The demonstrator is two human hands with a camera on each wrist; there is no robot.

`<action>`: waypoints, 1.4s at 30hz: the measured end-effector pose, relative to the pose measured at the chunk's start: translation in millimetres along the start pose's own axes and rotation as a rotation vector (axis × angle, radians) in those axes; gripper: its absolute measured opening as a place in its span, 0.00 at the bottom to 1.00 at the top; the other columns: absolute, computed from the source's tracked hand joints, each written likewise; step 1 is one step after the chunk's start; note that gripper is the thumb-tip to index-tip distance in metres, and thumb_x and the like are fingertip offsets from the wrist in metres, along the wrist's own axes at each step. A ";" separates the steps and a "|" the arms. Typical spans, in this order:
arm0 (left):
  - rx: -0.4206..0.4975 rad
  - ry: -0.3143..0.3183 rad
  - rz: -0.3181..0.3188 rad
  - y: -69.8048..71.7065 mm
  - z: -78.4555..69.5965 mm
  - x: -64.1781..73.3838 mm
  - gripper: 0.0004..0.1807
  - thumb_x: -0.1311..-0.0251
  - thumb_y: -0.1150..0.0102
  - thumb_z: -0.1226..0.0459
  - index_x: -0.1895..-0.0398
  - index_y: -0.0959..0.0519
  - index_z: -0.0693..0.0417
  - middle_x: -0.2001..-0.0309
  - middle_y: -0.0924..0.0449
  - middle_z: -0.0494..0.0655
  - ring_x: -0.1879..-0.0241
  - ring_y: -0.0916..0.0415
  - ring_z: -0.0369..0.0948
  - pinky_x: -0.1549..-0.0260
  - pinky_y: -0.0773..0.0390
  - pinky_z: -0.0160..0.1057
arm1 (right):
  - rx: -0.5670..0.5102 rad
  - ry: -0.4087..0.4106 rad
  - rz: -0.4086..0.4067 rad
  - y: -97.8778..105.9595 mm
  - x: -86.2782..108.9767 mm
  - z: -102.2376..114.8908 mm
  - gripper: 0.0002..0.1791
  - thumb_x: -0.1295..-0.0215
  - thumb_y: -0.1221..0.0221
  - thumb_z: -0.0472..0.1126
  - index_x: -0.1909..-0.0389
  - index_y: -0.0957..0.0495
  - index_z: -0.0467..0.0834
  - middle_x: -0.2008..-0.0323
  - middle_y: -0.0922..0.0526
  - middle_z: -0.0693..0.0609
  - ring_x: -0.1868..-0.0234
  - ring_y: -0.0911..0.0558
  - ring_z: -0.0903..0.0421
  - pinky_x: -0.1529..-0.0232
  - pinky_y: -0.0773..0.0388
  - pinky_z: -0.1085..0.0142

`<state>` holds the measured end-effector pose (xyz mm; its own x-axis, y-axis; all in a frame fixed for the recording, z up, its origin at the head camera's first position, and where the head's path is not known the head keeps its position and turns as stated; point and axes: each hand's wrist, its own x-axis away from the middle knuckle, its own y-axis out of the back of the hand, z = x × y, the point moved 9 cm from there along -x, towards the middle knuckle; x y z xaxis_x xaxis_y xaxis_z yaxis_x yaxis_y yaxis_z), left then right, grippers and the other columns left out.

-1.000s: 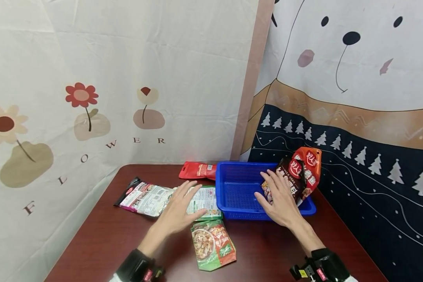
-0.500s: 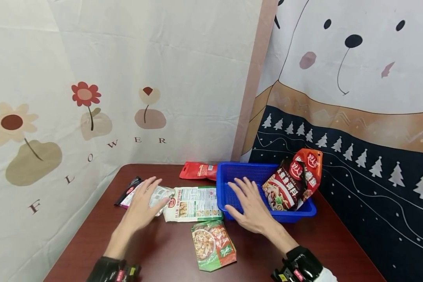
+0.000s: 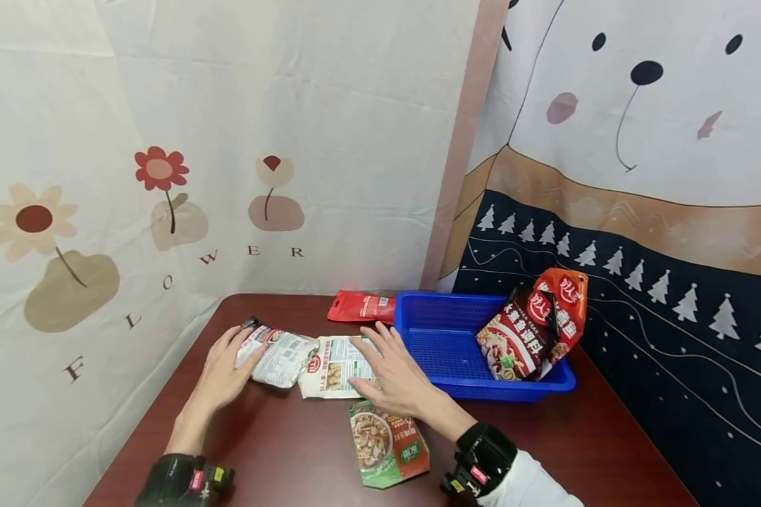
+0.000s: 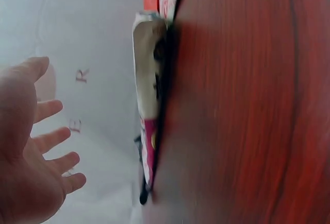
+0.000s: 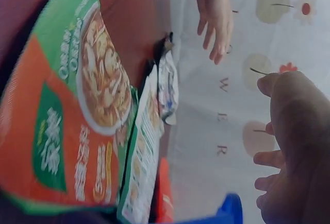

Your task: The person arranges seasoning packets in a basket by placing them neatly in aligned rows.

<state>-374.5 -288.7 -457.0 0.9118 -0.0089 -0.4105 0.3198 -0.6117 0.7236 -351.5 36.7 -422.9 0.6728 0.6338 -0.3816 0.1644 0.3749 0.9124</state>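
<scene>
My left hand [image 3: 224, 372] hovers at the left of a silvery food packet [image 3: 284, 358] with a black and purple end. In the left wrist view the fingers are spread, apart from that packet [image 4: 149, 74]. Fingers parted, my right hand [image 3: 398, 374] hangs over a white and green food packet [image 3: 332, 367], hiding its right part. Nearer me lies a green and orange packet [image 3: 388, 445] picturing a bowl of food. The right wrist view shows the right hand [image 5: 299, 147] holding nothing, raised off the packets.
A blue plastic basket [image 3: 447, 386] stands at the right of the table [image 3: 292, 451]. A dark brown packet [image 3: 514, 334] and an orange-red one [image 3: 566, 306] lean in its right end. Behind, a red packet [image 3: 360, 306] lies against the basket. Printed cloths hang behind the table.
Both hands have moved left. The right hand has gone from over the brown packet, past the basket, to above the white and green packet; the left from that packet to the silvery one's left side.
</scene>
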 end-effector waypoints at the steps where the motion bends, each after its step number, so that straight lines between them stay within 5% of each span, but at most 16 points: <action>1: -0.007 0.014 0.004 1.5 5.3 -0.8 0.35 0.17 0.39 0.53 0.19 0.29 0.67 0.18 0.36 0.74 0.19 0.41 0.77 0.23 0.40 0.79 | 0.002 0.005 0.010 -3.8 -4.7 2.4 0.41 0.17 0.40 0.61 0.12 0.35 0.47 0.13 0.33 0.38 0.09 0.40 0.32 0.09 0.45 0.32; 11: -0.063 0.156 0.103 5.1 43.8 -9.6 0.39 0.15 0.45 0.47 0.16 0.34 0.68 0.17 0.40 0.77 0.19 0.41 0.77 0.21 0.38 0.79 | -0.027 -0.014 0.143 -42.6 -46.1 7.6 0.38 0.14 0.44 0.61 0.13 0.34 0.48 0.14 0.33 0.38 0.09 0.39 0.32 0.09 0.42 0.36; 19: -0.067 0.216 0.160 -3.4 53.2 -13.8 0.41 0.14 0.47 0.48 0.15 0.39 0.70 0.18 0.41 0.79 0.20 0.40 0.78 0.20 0.36 0.78 | -0.017 -0.031 0.203 -69.2 -71.7 8.4 0.38 0.15 0.43 0.62 0.13 0.33 0.48 0.15 0.31 0.39 0.11 0.35 0.35 0.09 0.38 0.39; 22: -0.030 0.236 0.165 -7.1 57.1 -16.1 0.42 0.15 0.46 0.48 0.15 0.39 0.70 0.18 0.40 0.79 0.19 0.39 0.75 0.19 0.36 0.76 | -0.021 -0.036 0.222 -75.5 -80.7 9.3 0.38 0.15 0.43 0.60 0.14 0.33 0.47 0.15 0.30 0.39 0.11 0.34 0.35 0.09 0.38 0.41; 29: -0.044 0.286 0.079 -21.7 92.1 -24.3 0.50 0.21 0.47 0.35 0.19 0.35 0.71 0.25 0.30 0.80 0.27 0.31 0.75 0.26 0.31 0.77 | 0.000 -0.046 0.242 -87.5 -100.1 9.8 0.35 0.13 0.44 0.57 0.15 0.33 0.44 0.18 0.28 0.37 0.14 0.30 0.40 0.10 0.35 0.46; 36: -0.109 0.454 0.165 -25.7 77.4 -16.3 0.53 0.25 0.43 0.36 0.17 0.38 0.73 0.25 0.30 0.82 0.29 0.32 0.83 0.34 0.25 0.79 | -0.152 -0.173 0.283 -119.1 -115.8 -3.8 0.38 0.13 0.46 0.59 0.13 0.38 0.44 0.16 0.31 0.36 0.12 0.33 0.41 0.11 0.33 0.48; 42: -0.137 0.510 0.154 -28.6 75.7 -13.5 0.53 0.27 0.40 0.36 0.20 0.35 0.73 0.28 0.26 0.81 0.35 0.28 0.80 0.37 0.26 0.74 | -0.300 -0.299 0.301 -164.7 -128.0 -28.5 0.45 0.16 0.45 0.62 0.10 0.43 0.43 0.12 0.35 0.38 0.10 0.36 0.44 0.10 0.33 0.49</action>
<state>-415.5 -330.9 -514.2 0.9490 0.3151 0.0020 0.1724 -0.5247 0.8336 -485.3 -86.8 -528.6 0.8426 0.5384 -0.0100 -0.2522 0.4110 0.8761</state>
